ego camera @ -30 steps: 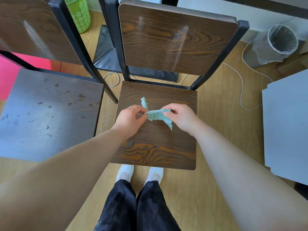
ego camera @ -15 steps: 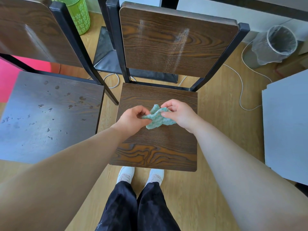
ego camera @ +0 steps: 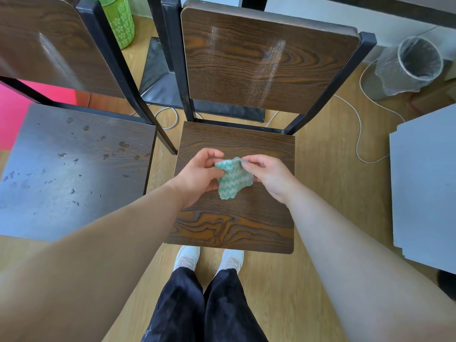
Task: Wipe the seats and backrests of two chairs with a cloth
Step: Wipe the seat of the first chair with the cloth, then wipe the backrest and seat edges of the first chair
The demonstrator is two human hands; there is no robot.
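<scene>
Above the middle of the dark wood-grain seat (ego camera: 234, 223) of the black-framed chair, a small green-and-white striped knitted cloth (ego camera: 234, 180) hangs between both hands, clear of the wood as far as can be told; the left hand (ego camera: 197, 176) has its fingers curled and pinches the cloth's left edge with the thumb; the right hand (ego camera: 269, 176) pinches the top right corner between thumb and forefinger, its other fingers loosely bent. Behind the seat rises the brown wooden backrest (ego camera: 266, 65), marked with pale streaks; left of the seat stands a second chair's dark seat (ego camera: 74, 169), speckled with spots, with its own backrest (ego camera: 49, 45) behind it; right of the seat lies a grey flat board (ego camera: 427, 181); beyond the seat to the right, a round bin with a clear liner (ego camera: 417, 62) and a white cable (ego camera: 357, 134) are on the floor; in front of the seat, two white shoes (ego camera: 187, 257).
</scene>
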